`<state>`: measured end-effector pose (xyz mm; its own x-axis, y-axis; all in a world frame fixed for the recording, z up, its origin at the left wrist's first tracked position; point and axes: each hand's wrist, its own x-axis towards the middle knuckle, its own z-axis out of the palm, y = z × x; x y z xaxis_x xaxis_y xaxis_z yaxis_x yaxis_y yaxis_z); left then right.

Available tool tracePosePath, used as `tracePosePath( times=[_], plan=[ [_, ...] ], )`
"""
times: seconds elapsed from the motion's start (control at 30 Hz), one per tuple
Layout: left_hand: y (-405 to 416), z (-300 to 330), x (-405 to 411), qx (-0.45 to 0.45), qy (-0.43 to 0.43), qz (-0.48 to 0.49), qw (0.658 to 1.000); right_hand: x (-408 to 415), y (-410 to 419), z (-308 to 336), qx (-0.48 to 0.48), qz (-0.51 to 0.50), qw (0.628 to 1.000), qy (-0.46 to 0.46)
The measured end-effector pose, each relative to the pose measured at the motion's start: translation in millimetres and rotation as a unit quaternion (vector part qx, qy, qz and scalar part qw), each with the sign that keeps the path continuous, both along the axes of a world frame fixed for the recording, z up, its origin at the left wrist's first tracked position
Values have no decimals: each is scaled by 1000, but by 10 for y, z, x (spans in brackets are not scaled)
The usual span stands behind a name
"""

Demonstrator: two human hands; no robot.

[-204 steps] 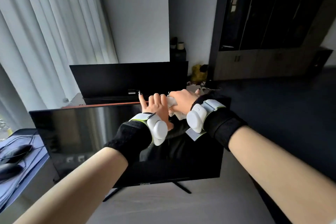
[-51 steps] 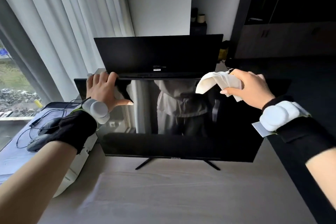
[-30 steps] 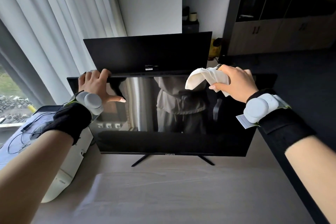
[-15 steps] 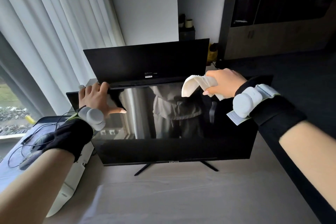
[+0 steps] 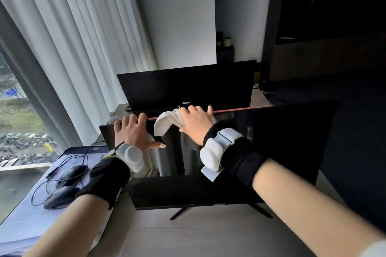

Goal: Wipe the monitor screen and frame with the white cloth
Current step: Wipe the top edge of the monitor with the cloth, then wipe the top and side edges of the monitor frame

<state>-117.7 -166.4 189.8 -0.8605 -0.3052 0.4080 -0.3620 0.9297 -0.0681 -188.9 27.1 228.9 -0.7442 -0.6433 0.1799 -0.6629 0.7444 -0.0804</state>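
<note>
Hands on monitor (image 5: 282, 142) top edge: left hand (image 5: 133, 131) grips bare, right hand (image 5: 196, 125) clutches white cloth (image 5: 165, 123).

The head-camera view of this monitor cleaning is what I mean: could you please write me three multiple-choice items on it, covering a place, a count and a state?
1. Where is the white cloth?
A. flat on the desk
B. at the top edge of the near monitor
C. draped over the mouse

2. How many monitors are in view?
A. one
B. two
C. three

3. What is the left hand doing?
A. gripping the near monitor's top edge near its left corner
B. holding the cloth
C. resting on the desk

Answers:
1 B: the right hand holds the bunched cloth against the top frame.
2 B: a second monitor stands behind the near one.
3 A: its fingers curl over the top edge while the thumb lies on the screen.
</note>
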Motion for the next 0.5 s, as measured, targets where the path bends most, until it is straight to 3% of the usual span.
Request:
tracePosePath(
  times=[0.2, 0.43, 0.5],
  plan=[
    [-19, 3, 13, 1, 23, -17, 1000, -60, 216, -175, -29, 64, 992, 101],
    [3, 35, 79, -1, 25, -32, 999, -329, 1282, -315, -15, -5, 977, 212],
    [35, 30, 80, -5, 28, -33, 999, -417, 1755, -372, 29, -42, 964, 260]
  ],
)
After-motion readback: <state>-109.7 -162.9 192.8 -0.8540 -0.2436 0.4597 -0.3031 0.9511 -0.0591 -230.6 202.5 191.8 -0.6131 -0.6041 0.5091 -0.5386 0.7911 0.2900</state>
